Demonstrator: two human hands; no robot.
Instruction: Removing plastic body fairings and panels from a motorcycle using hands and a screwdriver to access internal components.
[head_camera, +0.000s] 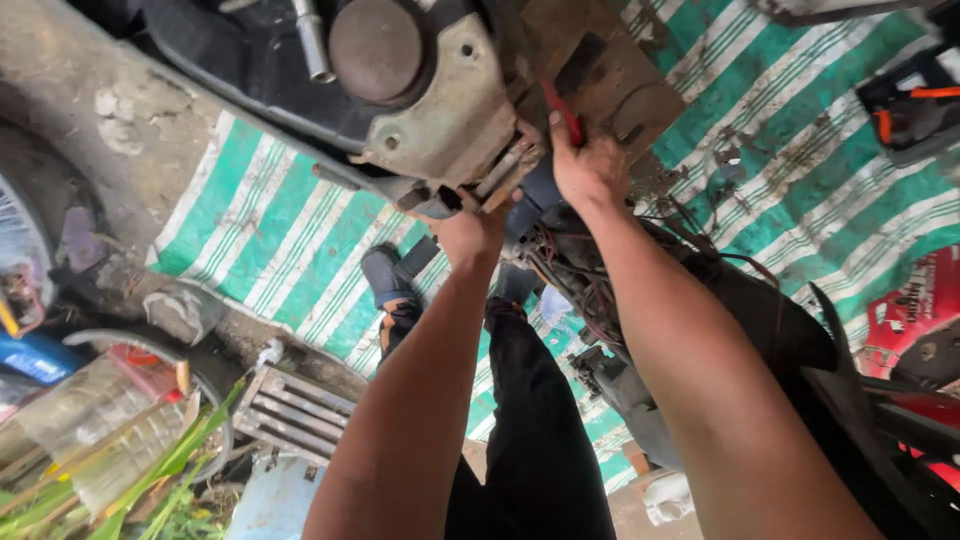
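Currently our right hand (590, 170) is gripping a red-handled tool (563, 112), tip up against the grimy engine casing (440, 125). Our left hand (470, 232) is closed on the casing's lower bracket (505, 175). Casing sits above a green-striped tarp (290, 250), wiring bundle (570, 265) just beside.

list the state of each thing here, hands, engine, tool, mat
left hand: fingers pressed to the engine's lower edge
right hand: shut on red-handled tool
red-handled tool: held, tip hidden against the engine
engine casing: dirty, lifted off the ground
wiring bundle: loose, exposed
striped mat: spread flat, soiled
metal grille: lying on ground
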